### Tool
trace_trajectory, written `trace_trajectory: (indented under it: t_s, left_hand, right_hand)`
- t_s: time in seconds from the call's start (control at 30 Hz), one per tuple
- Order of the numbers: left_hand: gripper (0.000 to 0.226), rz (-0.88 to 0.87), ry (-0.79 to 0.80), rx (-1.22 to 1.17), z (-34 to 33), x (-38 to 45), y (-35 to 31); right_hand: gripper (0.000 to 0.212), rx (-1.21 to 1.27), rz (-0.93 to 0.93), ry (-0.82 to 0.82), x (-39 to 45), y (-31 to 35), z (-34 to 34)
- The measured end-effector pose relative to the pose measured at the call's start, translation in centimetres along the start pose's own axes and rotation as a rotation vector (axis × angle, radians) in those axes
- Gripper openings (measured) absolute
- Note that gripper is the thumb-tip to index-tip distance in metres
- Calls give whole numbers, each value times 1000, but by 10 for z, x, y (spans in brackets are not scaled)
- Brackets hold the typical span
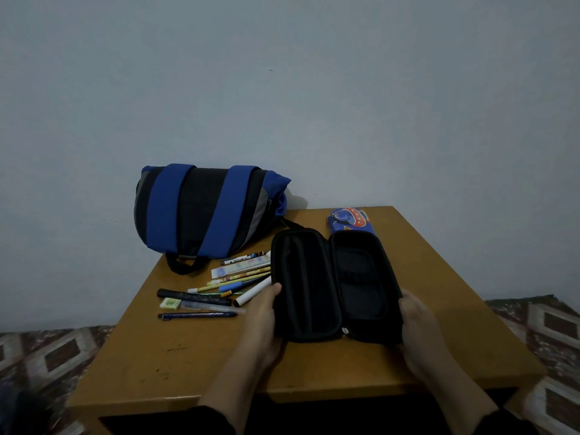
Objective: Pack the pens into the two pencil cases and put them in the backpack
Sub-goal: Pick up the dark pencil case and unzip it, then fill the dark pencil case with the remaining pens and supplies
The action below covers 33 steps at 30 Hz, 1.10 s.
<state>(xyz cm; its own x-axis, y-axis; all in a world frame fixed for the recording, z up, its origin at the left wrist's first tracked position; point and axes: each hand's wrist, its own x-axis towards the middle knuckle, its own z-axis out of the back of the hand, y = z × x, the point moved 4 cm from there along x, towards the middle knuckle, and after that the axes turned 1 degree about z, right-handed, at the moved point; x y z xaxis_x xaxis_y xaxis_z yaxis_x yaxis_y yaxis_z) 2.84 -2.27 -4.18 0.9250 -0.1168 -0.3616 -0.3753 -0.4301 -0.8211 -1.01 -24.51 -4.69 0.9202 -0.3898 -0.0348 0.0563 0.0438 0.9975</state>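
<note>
I am near the start of my job, I think. The black pencil case (335, 285) lies open flat on the brown table (188, 356), right in front of me, like an open book. Both halves look dark inside, and I cannot see any pens in them, though it is hard to tell in this dim light. The pens (216, 293) all lie in a loose pile on the table, just to the left of the black case, with a small eraser (170, 304) and a ruler (240, 267) among them. The other pencil case (350, 220), the blue one with the red picture, sits behind the black one, near the far edge of the table, and it looks closed. The backpack (204, 211) rests at the back left corner against the wall. So nothing is packed yet: the pens must go in, both cases must be closed, and both must go in the backpack. My left hand (262, 315) holds the left edge of the black case, with my thumb curled over the rim. My right hand (417, 321) holds the right edge the same way, fingers bent around the side. Both hands grip the case and hold it open; neither hand has a pen.
</note>
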Motion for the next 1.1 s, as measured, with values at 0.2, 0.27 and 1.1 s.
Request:
trace_trajectory:
  t_s: [0.2, 0.27, 1.1]
  left_hand:
    - [23, -239, -30, 528, -1, -9, -3]
    - [24, -295, -41, 654, 0, -11, -5]
    - [28, -326, -43, 1013, 16, -6, 1]
  right_hand:
    - [27, -299, 79, -82, -11, 12, 16]
    - [23, -341, 82, -100, -16, 18, 22]
    - [22, -872, 416, 98, -21, 23, -35]
